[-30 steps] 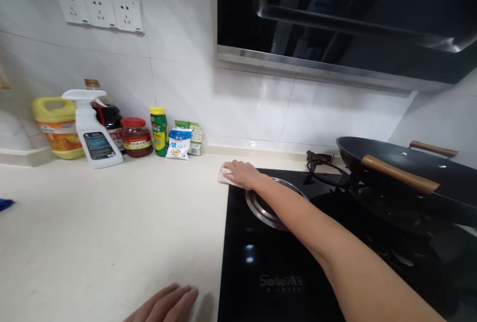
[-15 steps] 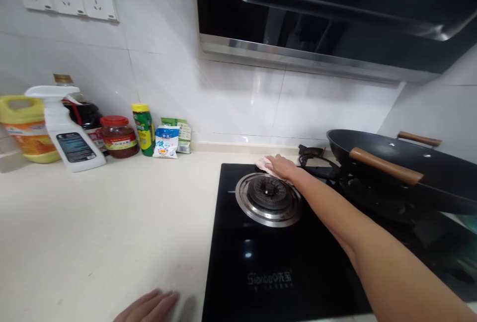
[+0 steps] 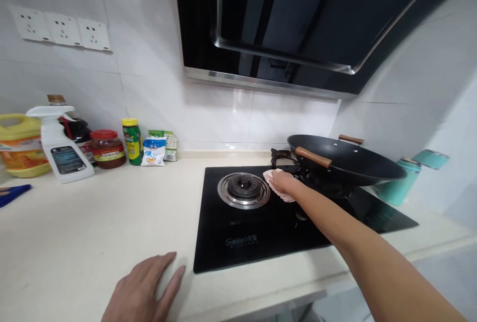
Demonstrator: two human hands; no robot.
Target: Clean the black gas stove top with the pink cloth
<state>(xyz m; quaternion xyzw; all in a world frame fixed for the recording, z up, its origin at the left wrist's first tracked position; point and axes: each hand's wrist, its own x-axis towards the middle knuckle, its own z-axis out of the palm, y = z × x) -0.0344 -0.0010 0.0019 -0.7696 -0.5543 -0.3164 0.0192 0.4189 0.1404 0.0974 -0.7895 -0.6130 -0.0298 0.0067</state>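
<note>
Head camera: My right hand presses a pale cloth to the black stove, between the round burner and the dark wok. Its fingers bend over the cloth, holding it, their tips largely out of sight. My left hand, holding nothing, is at the bench beside the stove's near corner, fingers close together, thumb spread well away from them.

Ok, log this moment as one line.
right hand: holds pale cloth on stove, between exposed burner and wok | left hand: open, over counter, left of stove
</note>
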